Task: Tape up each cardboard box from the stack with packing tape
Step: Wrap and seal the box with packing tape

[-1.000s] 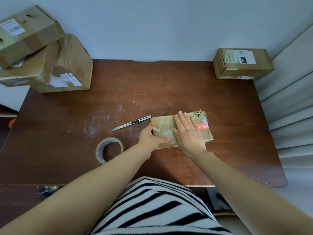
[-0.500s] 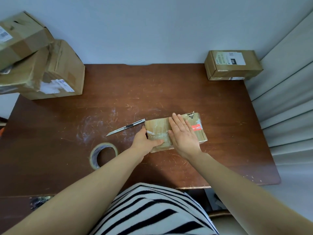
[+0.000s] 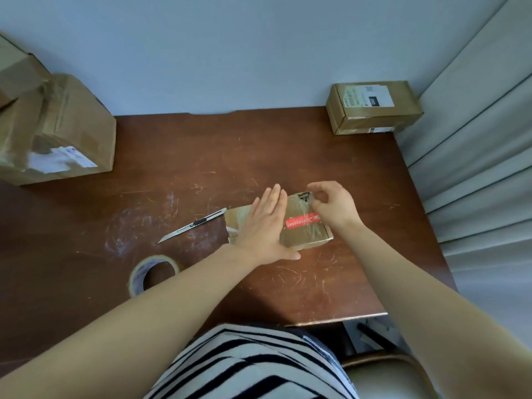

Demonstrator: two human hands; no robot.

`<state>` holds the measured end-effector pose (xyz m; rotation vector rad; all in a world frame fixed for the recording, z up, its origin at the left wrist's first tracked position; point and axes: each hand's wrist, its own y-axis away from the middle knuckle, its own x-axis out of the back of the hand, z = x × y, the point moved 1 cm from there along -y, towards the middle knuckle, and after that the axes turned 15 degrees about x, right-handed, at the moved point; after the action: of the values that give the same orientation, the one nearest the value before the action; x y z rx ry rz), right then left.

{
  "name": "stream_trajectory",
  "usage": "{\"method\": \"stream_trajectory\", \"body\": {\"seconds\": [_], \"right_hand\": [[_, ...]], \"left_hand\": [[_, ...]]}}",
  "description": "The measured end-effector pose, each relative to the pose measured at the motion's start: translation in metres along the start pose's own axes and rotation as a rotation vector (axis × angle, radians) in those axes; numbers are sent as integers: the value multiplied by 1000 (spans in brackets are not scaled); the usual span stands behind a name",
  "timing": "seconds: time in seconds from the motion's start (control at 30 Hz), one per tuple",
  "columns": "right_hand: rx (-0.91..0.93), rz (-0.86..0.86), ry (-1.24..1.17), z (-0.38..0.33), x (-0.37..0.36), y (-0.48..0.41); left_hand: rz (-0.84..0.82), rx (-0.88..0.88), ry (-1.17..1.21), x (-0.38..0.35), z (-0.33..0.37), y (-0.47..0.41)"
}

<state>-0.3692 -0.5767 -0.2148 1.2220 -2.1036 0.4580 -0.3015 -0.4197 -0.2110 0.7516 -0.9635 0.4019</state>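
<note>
My left hand presses flat on the small brown cardboard box; my right hand curls at its far corner, grip unclear.

A plain home or small-office room set up for packing: scratched wooden desk against a bare pale wall, labelled cardboard boxes stacked upper left, curtain folds along the right edge.
</note>
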Motion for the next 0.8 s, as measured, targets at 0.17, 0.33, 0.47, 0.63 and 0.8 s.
{"method": "stream_trajectory", "body": {"seconds": [0.17,0.33,0.47,0.63,0.8], "right_hand": [[35,-16,10,2,-8,16],[55,23,4,3,-11,18],[58,52,-32,7,-13,20],[102,25,-28,9,-13,20],[198,-18,43,12,-12,24]], "left_hand": [[-68,-33,-108,-6,4,-6],[-107,-23,-68,-8,5,-11],[-124,-1,-57,-8,7,-12],[-116,11,-50,-7,8,-14],[-110,6,-51,-7,8,-13]]}}
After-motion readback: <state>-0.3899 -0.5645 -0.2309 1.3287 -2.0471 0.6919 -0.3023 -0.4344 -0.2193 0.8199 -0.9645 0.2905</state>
